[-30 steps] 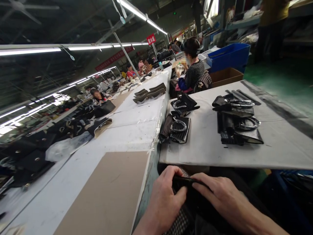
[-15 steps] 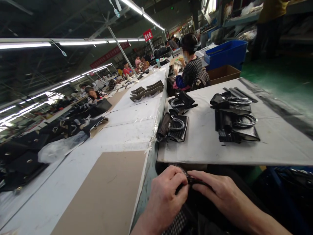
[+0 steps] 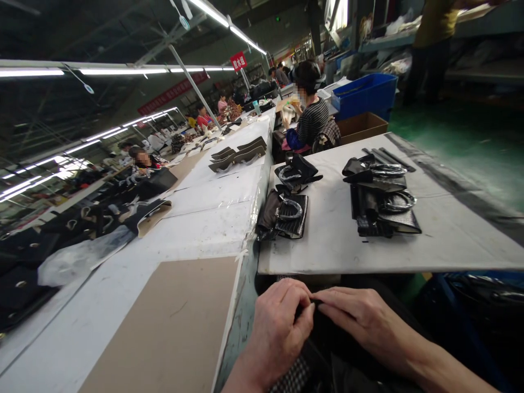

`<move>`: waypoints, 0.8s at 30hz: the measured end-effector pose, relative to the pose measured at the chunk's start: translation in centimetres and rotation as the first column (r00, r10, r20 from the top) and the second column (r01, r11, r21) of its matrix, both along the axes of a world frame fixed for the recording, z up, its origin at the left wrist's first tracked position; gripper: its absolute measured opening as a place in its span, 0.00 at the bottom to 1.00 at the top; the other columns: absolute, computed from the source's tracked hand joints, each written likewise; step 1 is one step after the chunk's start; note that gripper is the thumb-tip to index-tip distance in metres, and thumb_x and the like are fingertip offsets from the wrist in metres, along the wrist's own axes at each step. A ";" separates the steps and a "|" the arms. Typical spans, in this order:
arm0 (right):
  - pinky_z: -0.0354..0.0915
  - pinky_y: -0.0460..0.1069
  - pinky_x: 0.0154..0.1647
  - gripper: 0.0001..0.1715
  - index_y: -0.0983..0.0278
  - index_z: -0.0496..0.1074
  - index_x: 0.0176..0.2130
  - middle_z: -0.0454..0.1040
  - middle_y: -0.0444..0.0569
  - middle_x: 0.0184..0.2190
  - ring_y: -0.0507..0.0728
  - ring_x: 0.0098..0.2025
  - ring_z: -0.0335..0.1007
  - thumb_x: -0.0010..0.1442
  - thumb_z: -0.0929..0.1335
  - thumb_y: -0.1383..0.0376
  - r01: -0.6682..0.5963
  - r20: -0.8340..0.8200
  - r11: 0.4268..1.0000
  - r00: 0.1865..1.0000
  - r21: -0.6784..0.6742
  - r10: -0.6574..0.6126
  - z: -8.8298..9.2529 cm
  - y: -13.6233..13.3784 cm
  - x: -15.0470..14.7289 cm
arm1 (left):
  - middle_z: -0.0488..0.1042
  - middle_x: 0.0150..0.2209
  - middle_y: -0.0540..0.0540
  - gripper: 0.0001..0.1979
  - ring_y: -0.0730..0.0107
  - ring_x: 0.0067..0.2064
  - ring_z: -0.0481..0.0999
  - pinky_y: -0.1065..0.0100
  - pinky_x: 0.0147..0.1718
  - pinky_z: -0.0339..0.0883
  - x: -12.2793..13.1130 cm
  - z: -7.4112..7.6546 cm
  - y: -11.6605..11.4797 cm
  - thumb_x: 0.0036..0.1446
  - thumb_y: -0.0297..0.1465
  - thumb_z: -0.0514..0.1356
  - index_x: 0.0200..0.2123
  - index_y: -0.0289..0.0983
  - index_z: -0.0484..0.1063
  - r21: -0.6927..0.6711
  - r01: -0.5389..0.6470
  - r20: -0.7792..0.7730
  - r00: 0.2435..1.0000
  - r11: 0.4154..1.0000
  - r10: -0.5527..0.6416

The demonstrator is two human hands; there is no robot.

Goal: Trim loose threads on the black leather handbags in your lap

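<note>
Over my lap, just below the table edge, my left hand [image 3: 281,326] is closed with thumb and bent fingers pinching a dark, thin piece of material [image 3: 315,303]. My right hand [image 3: 362,315] meets it fingertip to fingertip, its thumb under and its fingers over the same piece. Most of that piece is hidden by my hands and blends into the black cloth below, so its kind does not show. Beyond my hands, black handbag parts with plastic-wrapped handles lie in two groups, one on the left [image 3: 291,214] and one on the right [image 3: 387,210] of the white table.
A long white worktable [image 3: 196,229] with a beige board [image 3: 164,327] runs along my left. Dark curved pieces [image 3: 237,155] lie on it, and black bags [image 3: 24,256] crowd its far side. A co-worker [image 3: 313,117] sits ahead beside a blue bin [image 3: 364,98]. Another blue bin [image 3: 442,305] stands right.
My right fingertips have closed in on my left ones, covering more of the dark piece. The view has turned slightly, so the surroundings sit a little further left.
</note>
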State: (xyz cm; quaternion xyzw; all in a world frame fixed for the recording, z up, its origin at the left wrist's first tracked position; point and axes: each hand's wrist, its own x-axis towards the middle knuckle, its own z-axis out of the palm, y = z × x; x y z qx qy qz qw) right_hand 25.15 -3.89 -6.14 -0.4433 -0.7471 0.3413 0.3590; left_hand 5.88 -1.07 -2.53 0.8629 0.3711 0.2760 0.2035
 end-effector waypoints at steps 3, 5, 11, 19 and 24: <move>0.71 0.45 0.45 0.15 0.59 0.76 0.44 0.79 0.45 0.39 0.53 0.42 0.76 0.66 0.62 0.68 -0.025 -0.036 0.998 0.999 -0.061 0.023 0.3 -0.1 -0.3 | 0.74 0.31 0.51 0.08 0.71 0.34 0.73 0.71 0.34 0.67 0.0 0.6 -0.5 0.54 0.21 0.59 0.29 0.39 0.64 -0.161 -0.093 0.050 0.993 0.983 0.102; 0.70 0.46 0.48 0.15 0.59 0.76 0.43 0.79 0.46 0.41 0.54 0.44 0.76 0.65 0.61 0.69 -0.038 -0.046 0.998 0.998 -0.052 0.035 0.6 -0.3 -0.6 | 0.73 0.29 0.54 0.09 0.73 0.31 0.73 0.72 0.32 0.66 0.0 1.1 -1.1 0.52 0.22 0.62 0.30 0.39 0.64 -0.268 -0.204 0.080 0.969 0.942 0.233; 0.69 0.46 0.47 0.16 0.55 0.69 0.49 0.77 0.41 0.45 0.54 0.47 0.74 0.61 0.67 0.68 -0.118 -0.062 0.981 0.992 -0.157 0.109 1.1 -0.5 -1.5 | 0.72 0.32 0.54 0.10 0.72 0.36 0.73 0.71 0.39 0.67 -0.4 2.6 -2.3 0.53 0.23 0.63 0.34 0.40 0.63 -0.490 -0.268 0.070 0.936 0.830 0.344; 0.66 0.47 0.39 0.08 0.53 0.71 0.43 0.78 0.36 0.36 0.53 0.37 0.76 0.66 0.64 0.65 -0.095 0.035 0.985 0.994 -0.144 0.101 0.5 0.2 -2.3 | 0.72 0.36 0.52 0.14 0.67 0.38 0.72 0.67 0.38 0.67 -2.3 3.2 -3.7 0.48 0.24 0.63 0.37 0.41 0.64 -0.450 -0.395 -0.172 0.919 0.801 0.356; 0.65 0.47 0.39 0.08 0.54 0.72 0.42 0.78 0.37 0.35 0.53 0.37 0.75 0.67 0.63 0.64 -0.086 0.020 0.981 0.996 -0.176 0.091 1.0 0.2 -2.1 | 0.73 0.34 0.53 0.08 0.70 0.36 0.74 0.69 0.39 0.68 -3.0 3.6 -3.4 0.54 0.22 0.58 0.36 0.40 0.65 -0.501 -0.297 -0.113 0.954 0.813 0.279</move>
